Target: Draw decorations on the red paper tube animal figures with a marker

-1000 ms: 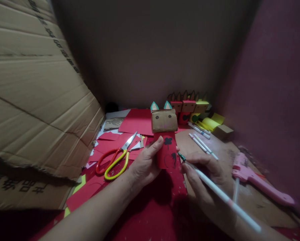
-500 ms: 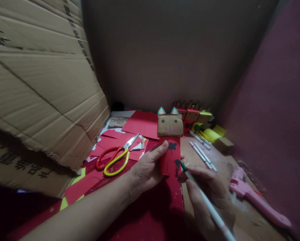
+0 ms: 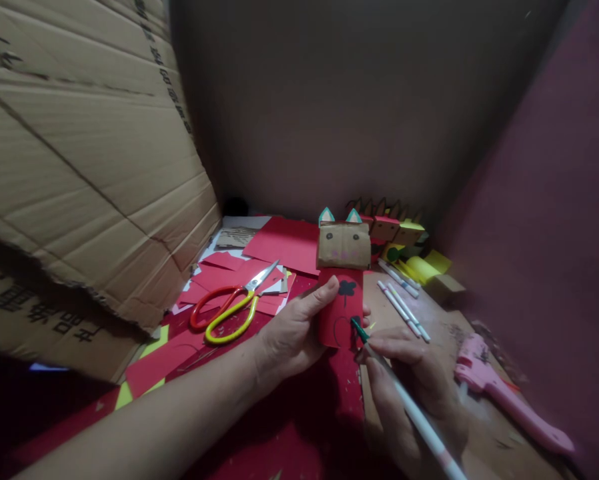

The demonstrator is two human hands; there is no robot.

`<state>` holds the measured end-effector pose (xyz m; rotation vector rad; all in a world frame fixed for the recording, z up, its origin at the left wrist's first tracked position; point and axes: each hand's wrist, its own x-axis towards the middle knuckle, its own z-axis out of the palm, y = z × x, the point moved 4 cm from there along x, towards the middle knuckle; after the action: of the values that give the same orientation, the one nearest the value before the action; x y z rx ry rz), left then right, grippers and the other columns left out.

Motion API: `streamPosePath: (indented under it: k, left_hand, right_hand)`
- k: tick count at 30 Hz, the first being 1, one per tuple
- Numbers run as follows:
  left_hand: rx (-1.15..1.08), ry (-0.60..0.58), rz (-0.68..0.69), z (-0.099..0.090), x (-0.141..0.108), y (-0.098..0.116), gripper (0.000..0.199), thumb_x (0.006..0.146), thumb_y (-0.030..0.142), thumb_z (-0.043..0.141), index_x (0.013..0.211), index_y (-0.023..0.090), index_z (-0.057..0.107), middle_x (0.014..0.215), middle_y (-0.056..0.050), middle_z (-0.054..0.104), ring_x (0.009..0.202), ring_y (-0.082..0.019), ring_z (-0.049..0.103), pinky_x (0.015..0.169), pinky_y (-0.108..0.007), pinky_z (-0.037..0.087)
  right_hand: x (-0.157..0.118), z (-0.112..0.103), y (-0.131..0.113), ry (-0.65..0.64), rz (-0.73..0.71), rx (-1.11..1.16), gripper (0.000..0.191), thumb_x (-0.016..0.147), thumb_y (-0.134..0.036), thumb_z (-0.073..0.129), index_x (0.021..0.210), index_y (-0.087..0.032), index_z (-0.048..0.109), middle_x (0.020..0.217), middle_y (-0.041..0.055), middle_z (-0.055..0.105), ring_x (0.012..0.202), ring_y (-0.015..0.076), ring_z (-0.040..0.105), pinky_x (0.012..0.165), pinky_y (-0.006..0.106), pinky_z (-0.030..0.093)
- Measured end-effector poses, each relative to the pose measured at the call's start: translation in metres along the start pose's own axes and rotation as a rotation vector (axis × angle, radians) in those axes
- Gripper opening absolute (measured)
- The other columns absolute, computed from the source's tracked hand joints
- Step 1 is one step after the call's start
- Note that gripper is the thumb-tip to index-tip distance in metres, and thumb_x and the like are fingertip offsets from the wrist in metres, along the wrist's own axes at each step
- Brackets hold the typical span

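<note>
My left hand (image 3: pixel 299 327) is closed around a paper puppet (image 3: pixel 329 320), its thumb across the red body. The puppet has a brown cardboard head (image 3: pixel 343 247) with dot eyes, a faint purple mouth and two pointed ears edged in teal. Dark flower-like shapes and curved outlines are drawn on the red body. Between the fingers of my right hand (image 3: pixel 409 387) is a white marker (image 3: pixel 419 420) with a green tip end, which meets the lower right of the red body. The fingers behind the puppet are mostly hidden.
Scissors (image 3: pixel 229 310) with red and yellow handles lie on red paper (image 3: pixel 224 283) at left. Several markers (image 3: pixel 403 312) and a pink glue gun (image 3: pixel 504 390) lie at right. More puppets (image 3: pixel 385 228) stand at the back. A large cardboard sheet (image 3: pixel 94 153) rises on the left.
The marker's tip has shifted slightly left on the puppet's lower body, and my right hand has moved with it. The puppet sits a little further right and higher in view.
</note>
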<state>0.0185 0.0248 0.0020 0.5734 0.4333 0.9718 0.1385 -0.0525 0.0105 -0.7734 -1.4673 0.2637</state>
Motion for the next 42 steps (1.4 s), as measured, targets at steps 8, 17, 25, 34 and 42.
streamPosePath:
  k: [8,17,25,34,42]
  left_hand:
    - [-0.007,0.035,-0.003,0.002,0.0,0.0,0.039,0.079,0.047,0.081,0.089,0.01,0.072,0.079,-0.014,0.076,0.072,-0.022,0.072,0.073,-0.031,0.057]
    - [-0.001,0.016,-0.005,0.002,0.0,0.001,0.035,0.085,0.045,0.076,0.088,0.011,0.072,0.08,-0.014,0.075,0.072,-0.02,0.07,0.076,-0.032,0.055]
    - [-0.003,0.007,0.004,0.0,0.001,0.001,0.037,0.083,0.046,0.077,0.089,0.01,0.073,0.079,-0.014,0.075,0.072,-0.02,0.07,0.075,-0.031,0.055]
    - [-0.012,0.032,-0.011,0.004,0.0,0.003,0.032,0.092,0.041,0.067,0.087,0.01,0.073,0.081,-0.015,0.075,0.072,-0.02,0.07,0.071,-0.031,0.057]
    - [-0.003,-0.016,0.001,-0.001,0.002,0.001,0.038,0.084,0.047,0.076,0.089,0.01,0.073,0.082,-0.015,0.075,0.073,-0.022,0.071,0.077,-0.034,0.056]
  right_hand:
    - [0.0,-0.003,0.003,-0.062,-0.007,-0.013,0.025,0.091,-0.003,0.059,0.102,-0.024,0.064,0.093,0.0004,0.068,0.086,0.0148,0.067,0.078,0.028,0.052]
    - [0.004,-0.008,0.003,-0.137,-0.067,-0.047,0.033,0.09,0.002,0.058,0.109,-0.024,0.063,0.099,0.0013,0.068,0.092,0.0142,0.068,0.087,0.026,0.056]
    - [0.005,-0.008,-0.003,-0.213,-0.102,-0.039,0.03,0.091,0.001,0.056,0.107,-0.023,0.062,0.096,0.0006,0.067,0.09,0.0121,0.068,0.084,0.022,0.056]
    - [0.005,-0.01,0.003,-0.167,-0.023,-0.012,0.028,0.093,-0.001,0.056,0.108,-0.024,0.062,0.096,0.0017,0.066,0.091,0.0139,0.067,0.085,0.026,0.056]
    - [0.004,-0.007,-0.002,-0.169,-0.034,0.006,0.032,0.091,0.001,0.055,0.107,-0.026,0.063,0.095,0.0001,0.067,0.09,0.0141,0.068,0.081,0.025,0.057]
